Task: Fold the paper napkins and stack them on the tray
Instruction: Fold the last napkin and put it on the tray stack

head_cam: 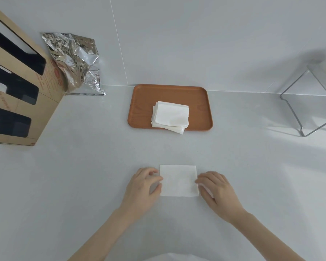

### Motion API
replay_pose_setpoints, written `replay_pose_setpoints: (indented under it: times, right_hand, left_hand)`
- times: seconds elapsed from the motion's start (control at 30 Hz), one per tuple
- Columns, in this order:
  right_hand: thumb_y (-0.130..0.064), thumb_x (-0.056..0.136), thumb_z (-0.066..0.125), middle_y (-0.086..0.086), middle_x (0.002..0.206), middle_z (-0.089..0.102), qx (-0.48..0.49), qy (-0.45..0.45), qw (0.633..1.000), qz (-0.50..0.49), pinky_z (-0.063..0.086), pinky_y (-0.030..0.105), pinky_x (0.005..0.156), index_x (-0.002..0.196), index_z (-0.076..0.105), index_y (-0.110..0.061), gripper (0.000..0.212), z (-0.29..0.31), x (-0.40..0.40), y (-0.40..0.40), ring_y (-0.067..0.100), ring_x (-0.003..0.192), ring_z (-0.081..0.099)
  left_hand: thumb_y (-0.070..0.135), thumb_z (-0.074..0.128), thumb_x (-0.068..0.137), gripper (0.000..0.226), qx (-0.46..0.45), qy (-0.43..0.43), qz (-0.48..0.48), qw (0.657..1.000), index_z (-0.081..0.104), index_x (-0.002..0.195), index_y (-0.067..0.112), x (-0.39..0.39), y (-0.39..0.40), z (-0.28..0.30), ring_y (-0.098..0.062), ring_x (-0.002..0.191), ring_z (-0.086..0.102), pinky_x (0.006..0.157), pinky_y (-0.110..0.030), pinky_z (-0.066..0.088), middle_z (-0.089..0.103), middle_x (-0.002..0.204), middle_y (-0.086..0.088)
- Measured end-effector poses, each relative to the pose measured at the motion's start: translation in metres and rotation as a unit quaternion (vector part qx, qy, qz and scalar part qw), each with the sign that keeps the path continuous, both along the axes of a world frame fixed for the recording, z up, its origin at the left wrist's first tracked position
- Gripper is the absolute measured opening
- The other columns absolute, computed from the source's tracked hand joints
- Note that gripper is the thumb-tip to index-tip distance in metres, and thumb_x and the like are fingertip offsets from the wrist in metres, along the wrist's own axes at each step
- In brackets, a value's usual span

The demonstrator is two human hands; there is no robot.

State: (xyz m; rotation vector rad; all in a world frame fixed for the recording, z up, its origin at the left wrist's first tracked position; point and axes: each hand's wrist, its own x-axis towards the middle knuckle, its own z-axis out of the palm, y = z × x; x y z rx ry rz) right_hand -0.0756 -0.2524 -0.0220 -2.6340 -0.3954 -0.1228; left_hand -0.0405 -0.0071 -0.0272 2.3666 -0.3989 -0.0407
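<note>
A white folded paper napkin (178,180) lies flat on the grey counter just in front of me. My left hand (143,187) rests at its left edge, fingertips touching the paper. My right hand (216,191) touches its right edge the same way. Neither hand lifts the napkin. Farther back stands a brown wooden tray (139,102) holding a stack of folded napkins (170,116), slightly fanned, with one corner hanging over the tray's front rim.
A crumpled silver foil bag (73,61) leans against the wall at the back left, next to a tan cardboard box (17,87) with dark cut-outs. A clear glass stand with a metal frame (309,102) sits at the right.
</note>
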Motion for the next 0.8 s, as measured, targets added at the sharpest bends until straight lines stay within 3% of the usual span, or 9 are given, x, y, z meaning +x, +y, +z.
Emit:
replay_pose_setpoints:
  times: [0.07,0.13,0.23,0.33,0.47,0.57,0.67,0.8]
  right_hand:
    - [-0.024,0.086,0.042,0.001,0.092,0.069,0.006,-0.020,0.999,-0.030,0.034,0.022,0.081,0.093,0.061,-0.017,0.022,0.003,0.016,0.001,0.013,0.094,0.049]
    - [-0.029,0.085,0.041,0.002,0.093,0.069,0.003,-0.021,0.998,-0.064,0.036,0.023,0.081,0.093,0.062,-0.017,0.026,0.003,0.032,0.003,0.013,0.094,0.047]
    - [-0.031,0.083,0.046,0.005,0.095,0.069,-0.012,0.004,0.995,-0.097,0.040,0.031,0.079,0.095,0.064,-0.016,0.026,-0.003,0.048,0.007,0.018,0.095,0.051]
    - [-0.023,0.078,0.053,0.006,0.094,0.067,-0.011,0.038,0.993,-0.112,0.037,0.032,0.077,0.088,0.065,-0.015,0.018,-0.008,0.052,0.010,0.030,0.091,0.059]
    - [-0.017,0.079,0.052,0.005,0.089,0.065,0.009,0.043,0.994,-0.097,0.035,0.031,0.074,0.077,0.062,-0.014,0.010,-0.006,0.055,0.013,0.030,0.087,0.058]
    - [-0.006,0.085,0.054,0.003,0.084,0.063,0.088,0.052,0.990,-0.099,0.040,0.024,0.071,0.081,0.057,-0.012,0.008,0.010,0.063,0.013,0.017,0.079,0.058]
    - [-0.005,0.089,0.051,-0.007,0.074,0.059,0.204,0.070,0.970,-0.114,0.039,0.007,0.063,0.081,0.053,-0.014,0.012,0.041,0.078,0.015,0.011,0.077,0.055]
    - [-0.009,0.088,0.054,-0.010,0.071,0.059,0.288,0.056,0.948,-0.125,0.042,0.009,0.059,0.079,0.055,-0.015,0.011,0.082,0.122,0.015,0.007,0.067,0.055]
  left_hand:
    - [0.038,0.041,0.077,0.035,0.002,-0.007,0.016,1.000,0.065,0.093,0.018,0.016,-0.005,0.005,-0.007,0.098,0.044,0.083,-0.016,0.034,0.062,0.103,-0.002]
    - [0.030,0.050,0.081,0.025,0.016,-0.005,0.028,0.999,0.064,0.097,0.016,0.031,-0.010,0.006,-0.014,0.101,0.048,0.086,-0.024,0.040,0.062,0.104,-0.003]
    - [0.018,0.060,0.082,0.019,0.045,0.015,0.031,0.998,0.063,0.100,0.014,0.044,-0.016,0.001,-0.022,0.103,0.050,0.084,-0.029,0.041,0.060,0.106,-0.005]
    - [0.018,0.061,0.081,0.013,0.054,0.008,0.030,0.998,0.064,0.093,0.014,0.046,-0.019,-0.003,-0.023,0.101,0.050,0.080,-0.028,0.040,0.059,0.103,-0.006]
    - [0.014,0.059,0.081,0.003,0.039,0.022,0.036,0.998,0.062,0.082,0.013,0.051,-0.022,-0.002,-0.021,0.096,0.051,0.077,-0.025,0.038,0.061,0.096,-0.004]
    - [0.012,0.058,0.082,0.003,-0.026,0.049,0.053,0.997,0.061,0.081,0.013,0.060,-0.023,0.011,-0.014,0.086,0.057,0.074,-0.022,0.042,0.065,0.088,-0.003]
    - [0.008,0.061,0.080,0.013,-0.127,0.082,0.076,0.985,0.060,0.074,0.020,0.078,-0.022,0.039,0.005,0.065,0.057,0.062,-0.005,0.041,0.064,0.073,0.006]
    - [0.005,0.062,0.080,0.021,-0.247,0.098,0.064,0.962,0.062,0.072,0.025,0.123,-0.018,0.084,0.001,0.065,0.058,0.066,-0.007,0.046,0.064,0.072,0.007]
